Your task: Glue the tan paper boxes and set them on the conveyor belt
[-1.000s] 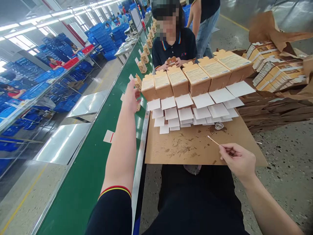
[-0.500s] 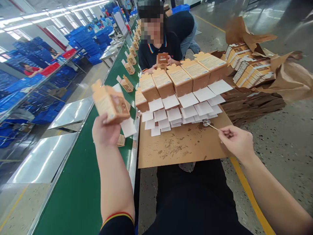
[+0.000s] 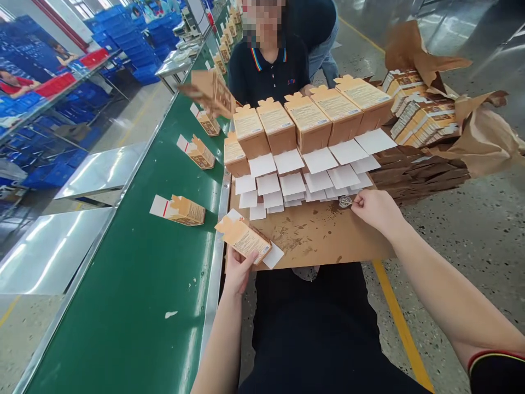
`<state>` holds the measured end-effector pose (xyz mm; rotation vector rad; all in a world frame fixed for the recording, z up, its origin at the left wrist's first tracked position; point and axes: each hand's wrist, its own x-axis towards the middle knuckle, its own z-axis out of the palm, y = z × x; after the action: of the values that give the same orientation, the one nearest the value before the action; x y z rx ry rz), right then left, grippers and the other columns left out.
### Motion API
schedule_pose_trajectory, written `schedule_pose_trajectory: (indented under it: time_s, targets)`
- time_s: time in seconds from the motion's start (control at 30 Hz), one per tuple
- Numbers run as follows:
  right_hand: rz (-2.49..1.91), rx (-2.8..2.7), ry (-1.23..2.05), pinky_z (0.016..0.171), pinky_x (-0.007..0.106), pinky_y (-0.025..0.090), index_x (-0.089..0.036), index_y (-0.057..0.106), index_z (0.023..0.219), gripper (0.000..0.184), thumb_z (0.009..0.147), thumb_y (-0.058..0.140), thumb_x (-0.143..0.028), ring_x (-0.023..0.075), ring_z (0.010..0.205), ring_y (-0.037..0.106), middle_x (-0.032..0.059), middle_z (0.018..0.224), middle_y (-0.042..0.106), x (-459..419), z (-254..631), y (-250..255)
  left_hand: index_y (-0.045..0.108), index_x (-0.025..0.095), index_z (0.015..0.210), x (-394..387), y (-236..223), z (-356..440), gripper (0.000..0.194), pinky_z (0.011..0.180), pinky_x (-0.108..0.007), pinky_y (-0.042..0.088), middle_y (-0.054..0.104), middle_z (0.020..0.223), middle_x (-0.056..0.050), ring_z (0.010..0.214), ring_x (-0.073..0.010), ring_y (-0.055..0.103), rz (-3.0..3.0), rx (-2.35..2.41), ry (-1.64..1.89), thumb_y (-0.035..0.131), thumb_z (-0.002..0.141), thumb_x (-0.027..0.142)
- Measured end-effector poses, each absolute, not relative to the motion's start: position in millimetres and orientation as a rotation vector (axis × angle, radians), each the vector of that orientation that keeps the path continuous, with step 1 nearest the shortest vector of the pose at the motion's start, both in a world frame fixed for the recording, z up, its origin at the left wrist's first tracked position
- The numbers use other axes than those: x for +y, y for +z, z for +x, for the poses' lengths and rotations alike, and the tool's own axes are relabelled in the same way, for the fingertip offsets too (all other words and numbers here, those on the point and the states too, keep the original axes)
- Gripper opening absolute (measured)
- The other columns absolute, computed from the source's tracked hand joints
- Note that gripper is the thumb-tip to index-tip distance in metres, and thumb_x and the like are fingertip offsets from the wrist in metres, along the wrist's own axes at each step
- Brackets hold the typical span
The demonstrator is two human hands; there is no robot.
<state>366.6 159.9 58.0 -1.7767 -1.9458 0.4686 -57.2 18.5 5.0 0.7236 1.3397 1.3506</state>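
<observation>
My left hand [image 3: 239,269] grips a small orange carton [image 3: 245,241] with an open white flap, at the near left corner of the brown cardboard sheet [image 3: 315,235] on my lap. My right hand [image 3: 374,209] is pinched on a thin stick whose tip rests at a small clear dish [image 3: 345,201] on the sheet. Behind the dish stands a row of orange cartons [image 3: 307,123], their white flaps [image 3: 303,175] fanned out toward me.
A green conveyor belt [image 3: 135,284] runs along my left with cartons [image 3: 184,210] lying on it. A person in a dark polo [image 3: 268,71] sits opposite, holding a carton [image 3: 211,93] over the belt. Flat carton stacks [image 3: 426,117] in brown paper lie to the right.
My left hand brought a carton from over the belt down to the sheet's near corner. My right hand moved the stick forward to the dish. The person opposite lifted a carton over the belt.
</observation>
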Motion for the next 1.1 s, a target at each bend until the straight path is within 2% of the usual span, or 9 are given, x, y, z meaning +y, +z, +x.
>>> schedule_pose_trajectory:
  time_s: [0.1, 0.23, 0.3, 0.4, 0.57, 0.73, 0.8, 0.93, 1.1]
  targets:
    - [-1.784, -1.899, 0.438, 0.06, 0.032, 0.05, -0.026, 0.062, 0.064, 0.042, 0.098, 0.076, -0.047, 0.02, 0.06, 0.062, 0.0083, 0.062, 0.07, 149.2, 372.7, 63.5, 0.069, 0.024, 0.13, 24.6, 6.9, -56.2, 0.076, 0.121, -0.051, 0.056, 0.078, 0.137, -0.015, 0.136, -0.0347, 0.073, 0.727, 1.378, 1.312, 0.106, 0.068, 0.046]
    - [-1.779, -1.678, 0.557, 0.066, 0.036, 0.06, -0.023, 0.075, 0.081, 0.025, 0.098, 0.078, -0.042, 0.0226, 0.063, 0.069, 0.0064, 0.067, 0.073, 105.6, 350.7, 68.4, 0.07, 0.022, 0.126, 26.6, 6.8, -53.8, 0.079, 0.119, -0.053, 0.057, 0.08, 0.132, -0.015, 0.133, -0.036, 0.075, 0.71, 1.42, 1.343, 0.109, 0.062, 0.047]
    - [-1.63, -1.645, 0.739, 0.057, 0.035, 0.06, -0.023, 0.08, 0.088, 0.023, 0.1, 0.074, -0.042, 0.0223, 0.061, 0.07, 0.0064, 0.071, 0.075, 75.9, 318.7, 61.4, 0.07, 0.022, 0.124, 26.8, 7.8, -51.4, 0.079, 0.119, -0.053, 0.057, 0.081, 0.13, -0.015, 0.13, -0.0357, 0.076, 0.705, 1.436, 1.343, 0.109, 0.06, 0.046]
    - [-1.308, -1.797, 0.951, 0.059, 0.032, 0.06, -0.025, 0.076, 0.082, 0.023, 0.1, 0.069, -0.036, 0.0195, 0.062, 0.07, 0.0047, 0.074, 0.076, 35.7, 259.0, 38.4, 0.07, 0.021, 0.121, 28.1, 11.6, -47.2, 0.076, 0.116, -0.053, 0.059, 0.082, 0.127, -0.015, 0.124, -0.0341, 0.079, 0.717, 1.442, 1.345, 0.109, 0.061, 0.046]
    - [-1.182, -1.917, 0.974, 0.06, 0.029, 0.055, -0.025, 0.066, 0.077, 0.023, 0.099, 0.062, -0.024, 0.0164, 0.059, 0.063, 0.0008, 0.067, 0.068, 8.8, 203.7, 1.6, 0.071, 0.023, 0.121, 28.8, 15.6, -43.6, 0.074, 0.113, -0.052, 0.061, 0.083, 0.124, -0.013, 0.121, -0.0333, 0.08, 0.744, 1.449, 1.348, 0.108, 0.061, 0.045]
    - [-1.181, -2.004, 0.923, 0.059, 0.029, 0.05, -0.025, 0.059, 0.075, 0.024, 0.098, 0.062, -0.018, 0.0163, 0.059, 0.059, -0.0004, 0.067, 0.064, 11.3, 207.2, -5.4, 0.07, 0.023, 0.121, 28.4, 14.4, -45.1, 0.075, 0.114, -0.052, 0.061, 0.082, 0.125, -0.013, 0.122, -0.0336, 0.08, 0.746, 1.456, 1.347, 0.109, 0.06, 0.046]
    - [-1.198, -1.983, 0.895, 0.06, 0.029, 0.051, -0.025, 0.061, 0.076, 0.024, 0.098, 0.06, -0.018, 0.0168, 0.06, 0.061, 0.0006, 0.068, 0.066, 14.2, 211.7, -3.3, 0.069, 0.023, 0.121, 27.5, 14.7, -44.2, 0.076, 0.113, -0.052, 0.061, 0.081, 0.126, -0.014, 0.122, -0.0338, 0.079, 0.761, 1.467, 1.348, 0.109, 0.06, 0.045]
    - [-1.266, -1.829, 0.875, 0.063, 0.03, 0.057, -0.025, 0.069, 0.08, 0.023, 0.102, 0.061, -0.025, 0.0181, 0.063, 0.067, 0.0028, 0.073, 0.072, 19.9, 223.1, 4.4, 0.064, 0.025, 0.128, 20.2, 16.0, -34.0, 0.081, 0.113, -0.05, 0.061, 0.078, 0.13, -0.012, 0.126, -0.0335, 0.077, 0.821, 1.472, 1.352, 0.108, 0.062, 0.042]
    - [-1.329, -1.69, 0.87, 0.057, 0.029, 0.058, -0.026, 0.072, 0.078, 0.023, 0.099, 0.066, -0.032, 0.0174, 0.058, 0.066, 0.0022, 0.07, 0.072, 17.5, 244.3, 14.1, 0.059, 0.026, 0.13, 2.1, 12.6, -17.5, 0.084, 0.111, -0.049, 0.061, 0.074, 0.13, -0.012, 0.129, -0.0353, 0.074, 1.011, 1.653, 1.324, 0.107, 0.061, 0.035]
